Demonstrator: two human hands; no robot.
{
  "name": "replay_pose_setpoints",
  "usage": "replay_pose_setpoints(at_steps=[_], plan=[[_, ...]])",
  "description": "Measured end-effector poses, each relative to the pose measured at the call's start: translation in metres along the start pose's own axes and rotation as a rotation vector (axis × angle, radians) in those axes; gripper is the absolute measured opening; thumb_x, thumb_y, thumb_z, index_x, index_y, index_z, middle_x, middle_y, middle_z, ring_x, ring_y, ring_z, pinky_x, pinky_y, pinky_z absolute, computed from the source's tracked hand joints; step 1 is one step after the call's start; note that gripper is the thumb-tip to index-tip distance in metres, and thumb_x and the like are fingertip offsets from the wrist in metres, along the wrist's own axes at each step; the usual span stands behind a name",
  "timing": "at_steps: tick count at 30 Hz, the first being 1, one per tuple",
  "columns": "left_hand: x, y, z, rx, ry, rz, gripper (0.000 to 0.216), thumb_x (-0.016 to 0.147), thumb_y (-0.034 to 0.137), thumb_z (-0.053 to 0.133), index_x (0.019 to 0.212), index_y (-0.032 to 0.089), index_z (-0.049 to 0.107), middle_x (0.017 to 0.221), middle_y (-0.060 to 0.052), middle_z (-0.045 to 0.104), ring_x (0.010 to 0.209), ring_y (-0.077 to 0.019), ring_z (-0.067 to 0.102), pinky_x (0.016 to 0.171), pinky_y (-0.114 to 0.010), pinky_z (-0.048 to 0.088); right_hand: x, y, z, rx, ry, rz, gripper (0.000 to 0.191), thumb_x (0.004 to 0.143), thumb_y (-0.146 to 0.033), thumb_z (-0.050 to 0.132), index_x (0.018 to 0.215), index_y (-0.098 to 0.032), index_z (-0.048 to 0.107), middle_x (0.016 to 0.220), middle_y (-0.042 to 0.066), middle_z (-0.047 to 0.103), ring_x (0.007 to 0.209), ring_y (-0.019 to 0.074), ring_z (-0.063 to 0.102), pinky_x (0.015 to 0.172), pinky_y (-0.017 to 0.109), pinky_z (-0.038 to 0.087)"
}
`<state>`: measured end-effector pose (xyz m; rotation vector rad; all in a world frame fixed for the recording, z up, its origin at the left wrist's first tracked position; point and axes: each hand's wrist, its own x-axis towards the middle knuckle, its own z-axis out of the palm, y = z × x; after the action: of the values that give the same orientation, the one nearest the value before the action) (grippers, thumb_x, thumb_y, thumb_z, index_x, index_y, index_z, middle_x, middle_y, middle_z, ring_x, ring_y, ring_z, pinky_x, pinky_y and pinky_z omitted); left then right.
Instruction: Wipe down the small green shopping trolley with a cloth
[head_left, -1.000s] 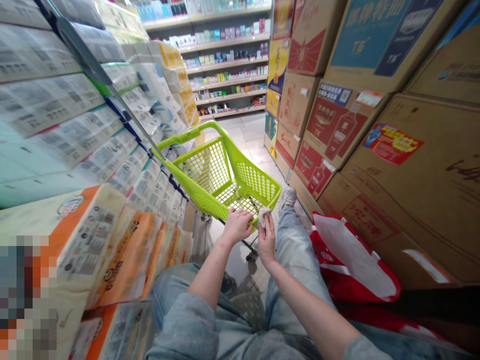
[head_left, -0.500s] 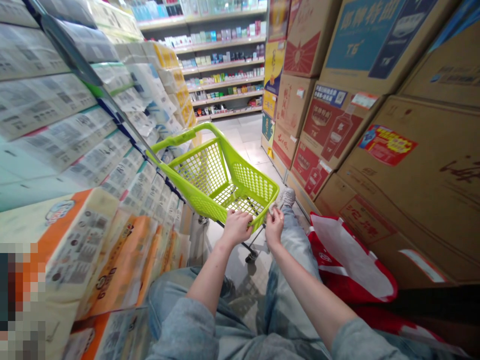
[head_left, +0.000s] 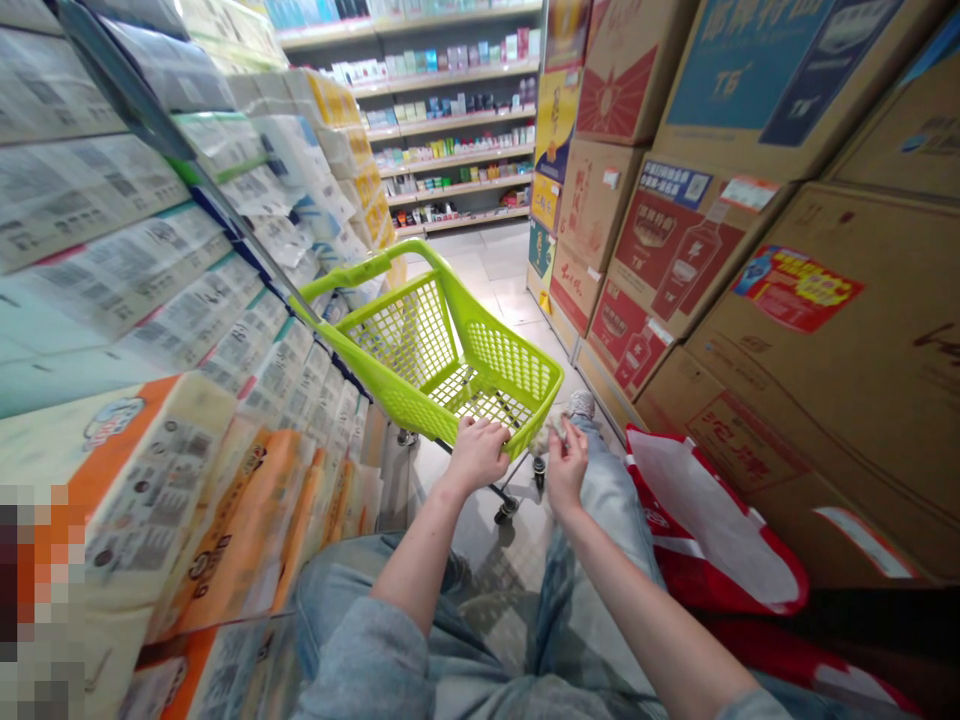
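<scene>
A lime-green shopping cart (head_left: 420,400) with a lattice basket stands in front of me, nothing lying in its basket. My left hand (head_left: 480,455) is closed over the rim at the cart's near end. Just right of the near corner, my right hand (head_left: 568,465) pinches a small pale crumpled cloth or tissue (head_left: 547,432); its exact kind is hard to make out. That hand is slightly apart from the rim. Below the basket, a caster wheel (head_left: 506,510) rests on the floor.
Stacked cardboard cartons (head_left: 750,370) wall the right side. A red bag with a white inside (head_left: 705,510) leans by my leg. Wrapped paper packs (head_left: 172,290) are piled on the left, orange packs (head_left: 232,520) nearer. Stocked shelves (head_left: 450,145) stand beyond the tiled floor (head_left: 502,270).
My right hand has moved a little right, away from the cart's corner, with the pale cloth or tissue in it. My left hand stays on the rim. The view has shifted slightly.
</scene>
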<state>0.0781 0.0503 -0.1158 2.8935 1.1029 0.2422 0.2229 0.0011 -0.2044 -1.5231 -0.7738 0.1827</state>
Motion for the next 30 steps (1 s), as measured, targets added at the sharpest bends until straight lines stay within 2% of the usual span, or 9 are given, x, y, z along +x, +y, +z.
replay_pose_setpoints(at_steps=[3,5,12,14,16,19,22,25,30], plan=[[0.002,0.003,0.000,0.003,-0.014,0.003,0.012,0.073,0.021,0.049,0.082,0.021,0.057,0.085,-0.005,0.064,0.089,-0.0220,0.053,0.084,-0.041,0.030,0.037,-0.006,0.006,-0.039,-0.028,-0.023,0.044,0.085,-0.042,0.046,0.114,-0.014,0.062,0.112,0.014,0.050,0.104,0.0223,0.052,0.096,0.043,0.042],[0.004,0.005,0.001,-0.005,-0.015,0.002,0.013,0.073,0.021,0.049,0.083,0.021,0.056,0.086,-0.005,0.064,0.090,-0.0228,0.053,0.085,-0.042,0.030,0.043,-0.011,0.011,-0.057,-0.108,-0.058,0.040,0.084,-0.041,0.047,0.109,-0.016,0.066,0.111,0.013,0.049,0.104,0.0217,0.051,0.097,0.042,0.042],[0.010,0.005,0.005,-0.236,0.041,-0.045,0.030,0.068,0.015,0.047,0.098,0.020,0.052,0.092,-0.004,0.064,0.091,-0.0209,0.056,0.091,-0.040,0.032,-0.008,-0.022,0.005,-0.019,-0.291,-0.096,0.031,0.085,-0.035,0.050,0.105,-0.021,0.068,0.108,0.009,0.045,0.096,0.0175,0.054,0.086,0.033,0.050],[0.010,-0.002,0.002,-0.341,0.032,-0.034,0.039,0.068,0.013,0.045,0.106,0.020,0.049,0.100,-0.004,0.064,0.093,-0.0191,0.057,0.093,-0.038,0.034,-0.005,-0.022,-0.001,-0.019,-0.309,-0.114,0.028,0.084,-0.034,0.052,0.103,-0.021,0.069,0.105,0.008,0.048,0.096,0.0179,0.054,0.087,0.034,0.049],[0.009,-0.014,-0.003,-0.397,0.036,-0.019,0.047,0.070,0.011,0.042,0.116,0.020,0.046,0.109,-0.004,0.063,0.099,-0.0179,0.056,0.097,-0.037,0.034,0.011,-0.019,-0.005,-0.050,-0.267,-0.125,0.028,0.084,-0.035,0.052,0.100,-0.021,0.070,0.102,0.008,0.049,0.097,0.0189,0.053,0.088,0.036,0.048],[0.007,-0.037,-0.011,-0.244,0.129,-0.057,0.038,0.081,0.016,0.040,0.118,0.024,0.049,0.118,-0.004,0.059,0.113,-0.0182,0.049,0.109,-0.042,0.020,0.040,-0.014,-0.006,-0.111,-0.176,-0.124,0.030,0.083,-0.037,0.051,0.100,-0.020,0.070,0.102,0.009,0.050,0.097,0.0196,0.052,0.090,0.040,0.046],[0.005,-0.055,-0.011,-0.067,0.093,-0.042,0.023,0.091,0.032,0.038,0.099,0.026,0.058,0.109,-0.001,0.061,0.109,-0.0192,0.050,0.112,-0.048,0.008,0.049,-0.011,-0.001,-0.117,-0.212,-0.125,0.032,0.083,-0.038,0.052,0.103,-0.020,0.069,0.104,0.009,0.049,0.096,0.0190,0.052,0.091,0.040,0.046],[0.007,-0.061,-0.006,0.075,0.067,-0.038,0.031,0.094,0.041,0.033,0.091,0.024,0.060,0.097,-0.002,0.060,0.100,-0.0194,0.052,0.111,-0.050,0.009,0.027,-0.012,0.008,-0.083,-0.243,-0.135,0.035,0.085,-0.038,0.050,0.111,-0.020,0.066,0.109,0.010,0.047,0.100,0.0189,0.051,0.091,0.037,0.046],[0.010,-0.058,-0.001,0.135,0.081,-0.033,0.034,0.095,0.042,0.031,0.089,0.023,0.059,0.092,-0.003,0.058,0.098,-0.0199,0.049,0.109,-0.049,0.014,-0.027,-0.010,0.015,-0.025,-0.159,-0.090,0.039,0.086,-0.042,0.049,0.115,-0.020,0.063,0.109,0.010,0.049,0.105,0.0201,0.051,0.088,0.035,0.047]])
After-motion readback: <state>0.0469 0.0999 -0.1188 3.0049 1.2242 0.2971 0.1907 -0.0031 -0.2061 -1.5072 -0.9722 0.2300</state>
